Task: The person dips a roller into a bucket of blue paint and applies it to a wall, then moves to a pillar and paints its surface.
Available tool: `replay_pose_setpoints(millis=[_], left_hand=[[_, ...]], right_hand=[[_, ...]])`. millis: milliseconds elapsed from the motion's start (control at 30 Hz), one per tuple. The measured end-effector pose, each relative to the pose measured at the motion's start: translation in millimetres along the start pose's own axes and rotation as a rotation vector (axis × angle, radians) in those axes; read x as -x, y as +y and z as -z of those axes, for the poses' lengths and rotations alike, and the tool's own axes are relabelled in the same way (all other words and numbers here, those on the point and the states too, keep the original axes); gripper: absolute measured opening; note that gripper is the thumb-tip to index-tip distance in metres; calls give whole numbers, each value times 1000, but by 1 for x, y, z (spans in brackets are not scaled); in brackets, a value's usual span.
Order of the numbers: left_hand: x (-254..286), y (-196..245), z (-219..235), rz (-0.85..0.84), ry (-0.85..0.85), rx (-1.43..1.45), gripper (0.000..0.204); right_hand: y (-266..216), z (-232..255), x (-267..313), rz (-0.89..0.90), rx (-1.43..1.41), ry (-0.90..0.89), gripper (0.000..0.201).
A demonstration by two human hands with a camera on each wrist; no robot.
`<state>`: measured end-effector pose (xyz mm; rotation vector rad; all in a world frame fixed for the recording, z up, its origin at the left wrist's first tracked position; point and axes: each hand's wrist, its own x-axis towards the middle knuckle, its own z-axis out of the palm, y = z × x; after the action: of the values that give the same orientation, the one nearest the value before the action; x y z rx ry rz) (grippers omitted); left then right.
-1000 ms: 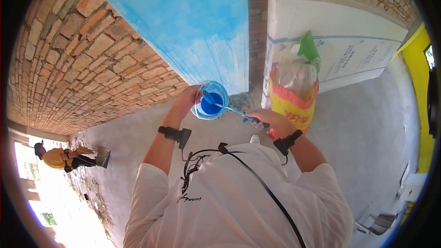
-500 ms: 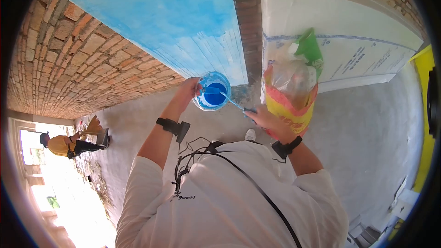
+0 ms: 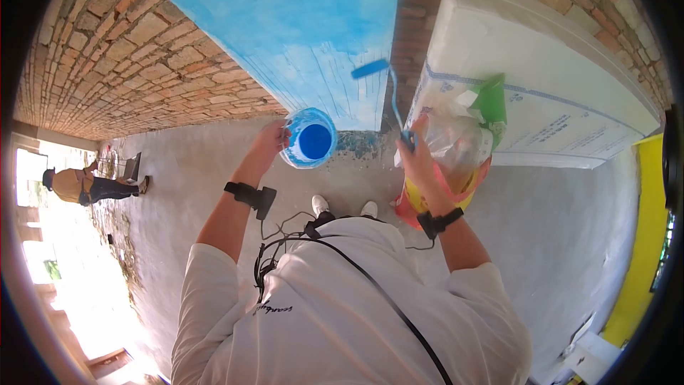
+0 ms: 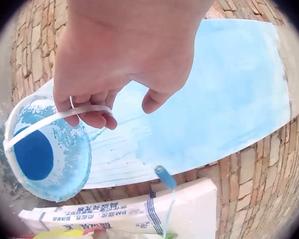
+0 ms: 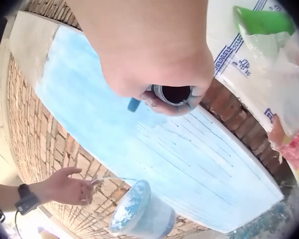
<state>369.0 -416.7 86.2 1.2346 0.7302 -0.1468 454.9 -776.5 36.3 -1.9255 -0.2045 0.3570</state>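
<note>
Paint roller [image 3: 370, 69] — grasped in right hand [image 3: 420, 159], right of bucket [image 3: 306, 115] | gripping bail [image 4: 45, 123] with left hand [image 3: 269, 140] | steady bucket — roll lightly

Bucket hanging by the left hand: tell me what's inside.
Inside the bucket is deep blue paint, with lighter smears on the inner wall. The bottom cannot be seen; paint covers it.

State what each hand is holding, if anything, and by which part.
The left hand holds the bucket by its white carrying strap; the right hand holds the paint roller by its handle.
</note>
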Motion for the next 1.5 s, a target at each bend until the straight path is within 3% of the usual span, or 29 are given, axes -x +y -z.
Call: replay_pose_setpoints(millis=[67, 100, 167, 233, 333, 467, 600, 700, 800, 867, 933, 1033, 1100, 1167, 1200, 1267, 1333, 1433, 1500], left_hand=[[4, -3, 21, -11, 18, 13, 26], [8, -5, 33, -17, 34, 15, 26], [16, -11, 61, -32, 59, 43, 26], [21, -22, 99, -48, 79, 88, 25], [30, -48, 160, -44, 96, 198, 24], [54, -69, 206, -22, 172, 130, 29], [63, -94, 245, 62, 149, 83, 31], [56, -115, 259, 103, 201, -5, 30], [48, -122, 264, 193, 185, 222, 28], [37, -130, 267, 259, 172, 303, 27], [31, -141, 267, 251, 162, 293, 28], [18, -141, 253, 224, 144, 267, 29], [12, -142, 249, 222, 143, 256, 29], [5, -142, 248, 119, 20, 69, 29], [4, -132, 241, 175, 36, 236, 29], [0, -124, 234, 144, 6, 156, 28], [-2, -115, 225, 111, -13, 81, 31], [-5, -107, 218, 158, -20, 141, 31], [-9, -110, 217, 162, -39, 135, 31]], right_hand=[[-15, -8, -30, 334, 106, 272, 30], [-22, -11, -43, 336, 109, 265, 30], [-36, -19, -68, 162, 171, 280, 30], [-41, -35, -81, 165, 238, 355, 31], [16, -72, -117, 251, 102, 444, 31], [124, -116, -115, 173, 137, 456, 33], [163, -119, -104, 60, 224, 386, 33], [127, -104, -114, 157, 171, 433, 30], [58, -93, -133, 264, 167, 472, 26], [58, -100, -147, 262, 155, 487, 24], [61, -112, -148, 243, 148, 498, 24], [141, -147, -143, 177, 159, 475, 26], [164, -158, -134, 127, 170, 460, 27], [172, -158, -113, 64, 187, 445, 28], [160, -153, -111, 27, 174, 423, 29], [136, -134, -109, -4, 176, 406, 29], [98, -118, -115, 175, 260, 442, 29], [12, -106, -124, 170, 410, 451, 28], [-11, -115, -130, 175, 514, 476, 28]])
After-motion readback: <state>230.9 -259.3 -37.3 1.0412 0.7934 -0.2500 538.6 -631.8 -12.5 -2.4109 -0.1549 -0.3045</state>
